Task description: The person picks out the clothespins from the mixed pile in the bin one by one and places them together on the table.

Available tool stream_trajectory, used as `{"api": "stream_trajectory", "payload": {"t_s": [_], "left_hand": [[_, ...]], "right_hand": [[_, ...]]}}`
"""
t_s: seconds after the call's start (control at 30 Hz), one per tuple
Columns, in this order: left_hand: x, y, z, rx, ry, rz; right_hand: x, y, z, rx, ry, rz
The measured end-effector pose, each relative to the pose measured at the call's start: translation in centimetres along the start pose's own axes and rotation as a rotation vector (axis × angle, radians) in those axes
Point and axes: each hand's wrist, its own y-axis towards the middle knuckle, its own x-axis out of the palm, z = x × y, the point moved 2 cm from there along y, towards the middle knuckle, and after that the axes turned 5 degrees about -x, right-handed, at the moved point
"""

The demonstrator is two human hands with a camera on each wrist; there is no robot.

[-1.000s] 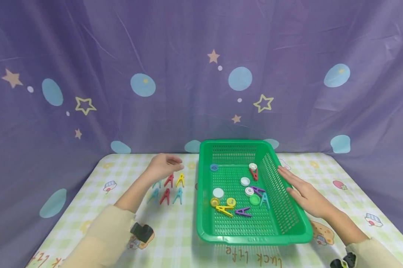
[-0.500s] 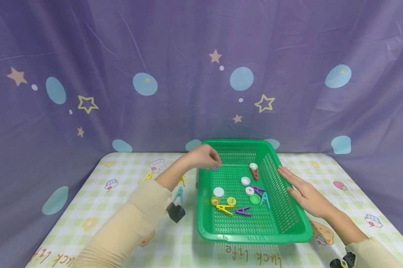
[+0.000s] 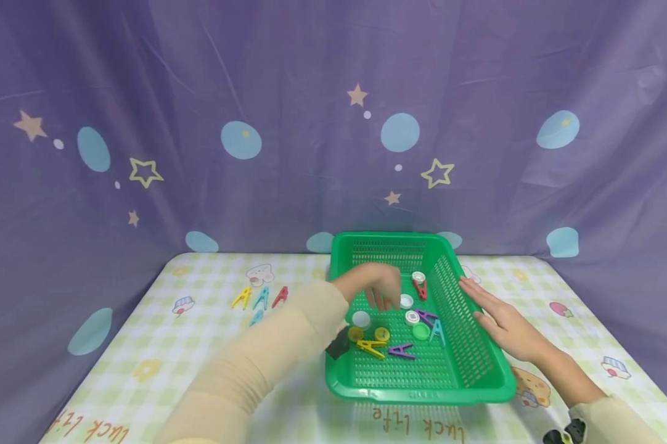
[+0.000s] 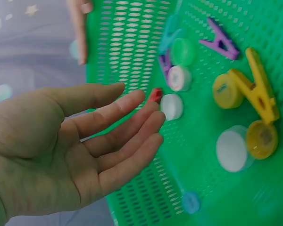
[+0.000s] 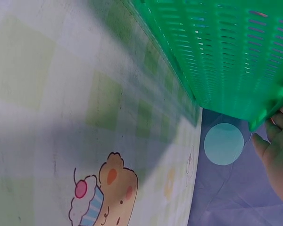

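Observation:
Over the green basket (image 3: 422,394) hovers my left hand (image 3: 379,285), fingers relaxed and nothing in its palm, as the left wrist view shows. Below it lie bottle caps: a white cap (image 4: 172,107), a yellow cap (image 4: 228,91), a green cap (image 3: 421,332) and a blue cap (image 4: 191,202), which the hand hides in the head view. Among them are plastic clothespins: a yellow clothespin (image 3: 371,348), a purple clothespin (image 3: 402,351), a light blue clothespin (image 3: 437,332) and a red clothespin (image 3: 420,290). With straight fingers, my right hand (image 3: 502,320) rests on the basket's right rim.
Left of the basket, a yellow clothespin (image 3: 241,298), a light blue clothespin (image 3: 261,298) and a red clothespin (image 3: 280,296) lie on the checked tablecloth (image 3: 189,345). My left sleeve (image 3: 267,351) crosses over that area. A purple curtain (image 3: 311,74) hangs behind the table.
My left hand has moved right from above the loose clothespins, past the blue cap, to over the middle of the basket. The right hand stays on the rim.

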Motion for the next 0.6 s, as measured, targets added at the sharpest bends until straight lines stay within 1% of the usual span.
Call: {"api": "stream_trajectory", "payload": {"t_s": [0.1,0.2,0.3,0.37,0.43,0.53,0.6], "left_hand": [[1.1,0.9,0.0,-0.034,0.011,-0.024],[2.0,1.5,-0.1,-0.075,0.036,-0.055],[2.7,1.7,-0.3,-0.130,0.102,-0.130],[3.1,1.8,-0.3,-0.175,0.129,-0.188],[3.5,1.8,-0.3,-0.205,0.160,-0.249],[4.0,1.9,-0.2,-0.258,0.177,-0.302],[4.2,2.0,0.0,-0.288,0.191,-0.327]], "right_hand": [[0.2,0.0,0.1,0.004,0.009,0.000],[0.3,-0.1,0.1,0.007,0.009,0.003],[0.3,-0.2,0.0,0.006,0.008,0.003],[0.3,-0.2,-0.1,0.006,0.011,0.002],[0.3,-0.3,-0.2,0.004,0.014,0.001],[0.3,-0.3,-0.2,0.003,0.013,0.004],[0.3,-0.3,-0.2,0.004,0.013,0.004]]}}
